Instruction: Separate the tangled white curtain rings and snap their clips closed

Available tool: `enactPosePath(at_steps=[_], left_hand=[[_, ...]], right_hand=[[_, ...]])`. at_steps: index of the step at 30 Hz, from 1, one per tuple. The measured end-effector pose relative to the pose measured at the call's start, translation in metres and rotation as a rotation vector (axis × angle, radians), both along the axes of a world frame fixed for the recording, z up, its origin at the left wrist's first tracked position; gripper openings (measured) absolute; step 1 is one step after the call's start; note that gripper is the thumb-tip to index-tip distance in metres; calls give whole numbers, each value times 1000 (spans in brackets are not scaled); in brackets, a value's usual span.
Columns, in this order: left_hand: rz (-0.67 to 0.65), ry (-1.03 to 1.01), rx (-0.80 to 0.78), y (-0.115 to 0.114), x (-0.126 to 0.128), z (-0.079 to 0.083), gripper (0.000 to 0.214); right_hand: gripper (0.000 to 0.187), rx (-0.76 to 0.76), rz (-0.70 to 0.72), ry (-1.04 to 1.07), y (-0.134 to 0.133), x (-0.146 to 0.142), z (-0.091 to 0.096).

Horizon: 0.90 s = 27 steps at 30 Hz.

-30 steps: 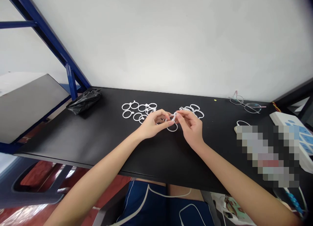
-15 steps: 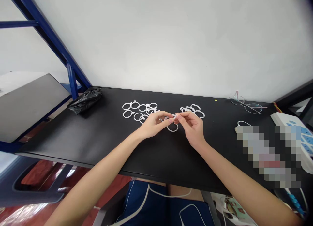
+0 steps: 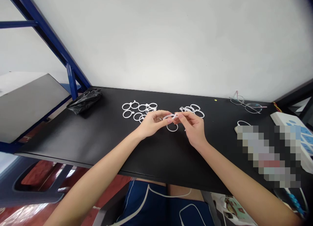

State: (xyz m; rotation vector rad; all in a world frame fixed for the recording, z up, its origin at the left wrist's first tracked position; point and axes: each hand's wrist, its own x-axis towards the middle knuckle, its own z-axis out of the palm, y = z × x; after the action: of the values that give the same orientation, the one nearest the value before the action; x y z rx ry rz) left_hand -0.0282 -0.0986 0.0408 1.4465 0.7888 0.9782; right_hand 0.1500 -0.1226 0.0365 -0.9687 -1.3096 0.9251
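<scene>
Both hands meet over the middle of a black table (image 3: 97, 134). My left hand (image 3: 153, 123) and my right hand (image 3: 193, 126) each pinch one side of a white plastic ring (image 3: 170, 116), held just above the tabletop. Another white ring (image 3: 172, 128) lies flat right under my fingers. A spread of several white rings (image 3: 138, 110) lies behind my left hand. A smaller cluster of white rings (image 3: 193, 110) lies behind my right hand.
A crumpled black plastic bag (image 3: 84, 100) sits at the table's far left corner. Eyeglasses (image 3: 245, 103) lie at the far right near the wall. A white and blue box (image 3: 297, 134) stands at the right edge. Blue metal framing (image 3: 49, 40) rises on the left.
The hands have stayed in place. The ring between my fingers has turned and now lies flatter and wider between the two pinches.
</scene>
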Motion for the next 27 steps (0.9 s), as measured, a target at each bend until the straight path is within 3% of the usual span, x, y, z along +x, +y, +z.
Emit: enactPosePath(at_steps=[9, 19, 23, 27], left_hand=[[-76, -33, 14, -1, -2, 1, 31], [-41, 18, 35, -1, -1, 2, 34], [54, 169, 135, -1, 0, 0, 37], [244, 415, 409, 1, -3, -6, 33]], right_hand=[[17, -30, 78, 77, -1, -1, 1], [21, -29, 39, 43, -1, -2, 3], [19, 22, -43, -121, 0, 0, 1], [9, 144, -110, -488, 3, 4, -6]])
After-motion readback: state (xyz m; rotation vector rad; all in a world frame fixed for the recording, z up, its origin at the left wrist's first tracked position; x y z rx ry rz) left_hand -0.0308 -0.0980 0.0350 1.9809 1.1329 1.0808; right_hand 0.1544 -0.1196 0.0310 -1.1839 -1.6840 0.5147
